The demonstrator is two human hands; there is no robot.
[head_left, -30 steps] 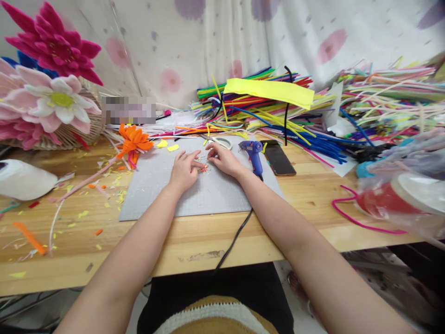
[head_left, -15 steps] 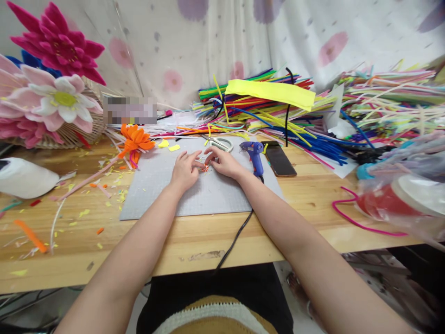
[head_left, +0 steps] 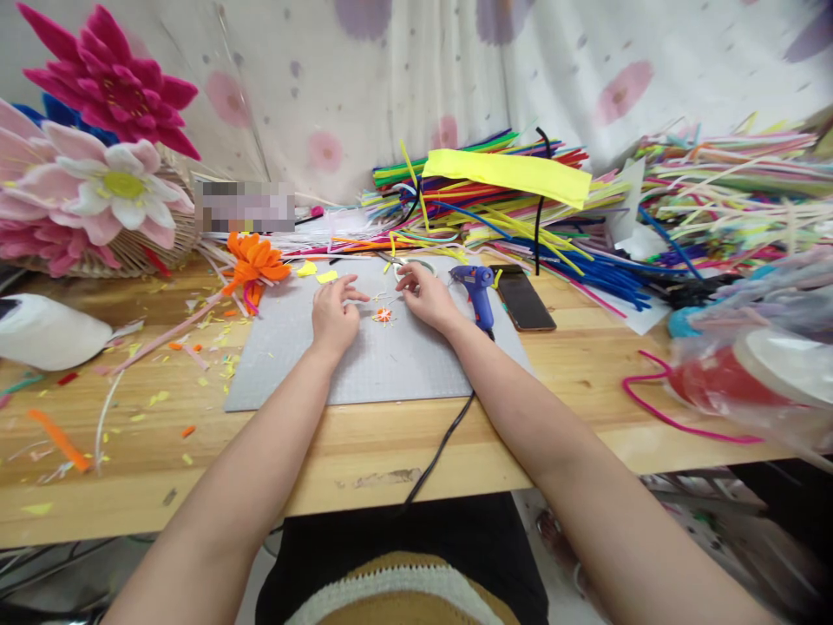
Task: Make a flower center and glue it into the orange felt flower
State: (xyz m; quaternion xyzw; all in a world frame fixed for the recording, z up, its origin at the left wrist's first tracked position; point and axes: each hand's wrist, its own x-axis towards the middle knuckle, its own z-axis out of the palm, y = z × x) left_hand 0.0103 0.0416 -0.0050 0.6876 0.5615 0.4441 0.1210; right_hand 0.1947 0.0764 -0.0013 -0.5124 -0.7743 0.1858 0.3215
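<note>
Both hands are apart at the grey mat (head_left: 390, 373)! The left hand (head_left: 335, 319) has its fingers spread wide and loose, the right hand (head_left: 428, 299) has them softly curled with a clear gap to the thumb. Between the two sets of fingertips, slightly nearer the person, the small orange piece (head_left: 383, 316) lies on the mat, spiky and pale-tipped! Yellow scraps (head_left: 326, 277) sit just beyond the left fingers, partly hidden scissors (head_left: 424, 266) just behind the right; to the right fingers' right, a blue glue gun (head_left: 480, 295), then a phone (head_left: 526, 299).
</note>
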